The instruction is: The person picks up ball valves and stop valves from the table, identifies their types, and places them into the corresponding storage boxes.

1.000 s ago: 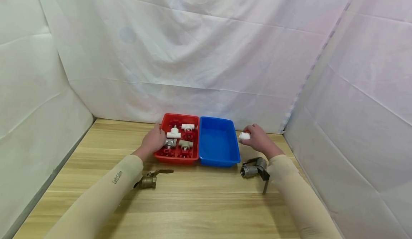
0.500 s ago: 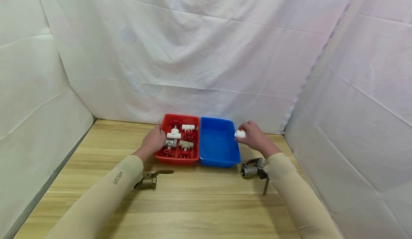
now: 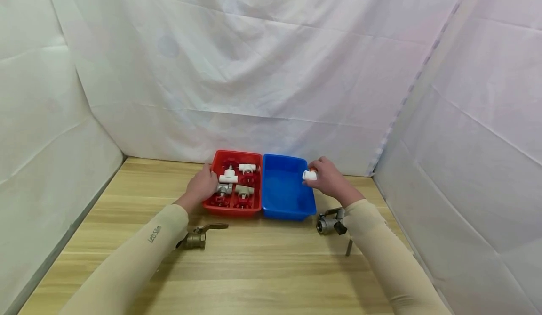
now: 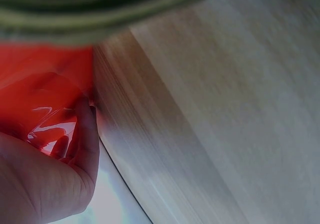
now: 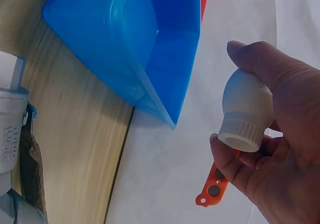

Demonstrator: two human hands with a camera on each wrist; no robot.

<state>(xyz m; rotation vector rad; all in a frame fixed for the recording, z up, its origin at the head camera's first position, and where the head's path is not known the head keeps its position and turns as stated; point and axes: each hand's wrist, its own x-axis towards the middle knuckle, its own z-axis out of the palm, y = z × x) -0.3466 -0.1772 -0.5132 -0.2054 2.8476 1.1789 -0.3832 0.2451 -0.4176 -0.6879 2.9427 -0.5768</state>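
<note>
The white valve (image 5: 242, 106) was in the right hand (image 3: 331, 178), at the right rim of the blue box (image 3: 285, 214); the head view showed it overlapping that rim, while the right wrist view showed a gap between valve and box wall. The blue box's floor lay uncovered across its full width to the left of the valve. Its left wall stood just beside the red box (image 3: 232, 213), leaving only a narrow seam. Behind both boxes, the far edge of the tabletop (image 3: 262, 268) met a hanging white sheet (image 3: 271, 70). On the near side, a broad stretch of wood ran between a brass valve (image 3: 195, 240) and some grey metal valves (image 3: 327, 225), which sat near the blue box's near right corner, partly hidden by the sleeve.

The white valve had a smooth, rounded body and a ribbed collar round a circular mouth, tilted downward in the right wrist view. A flat orange handle (image 5: 215, 186) with dark round spots stuck out below. The right hand's fingers were clamped on the body, thumb opposite.

The left hand (image 3: 202, 183) touched the red box's left side; whether its fingers gripped the wall could not be told. Four valves with red handles lay inside.
</note>
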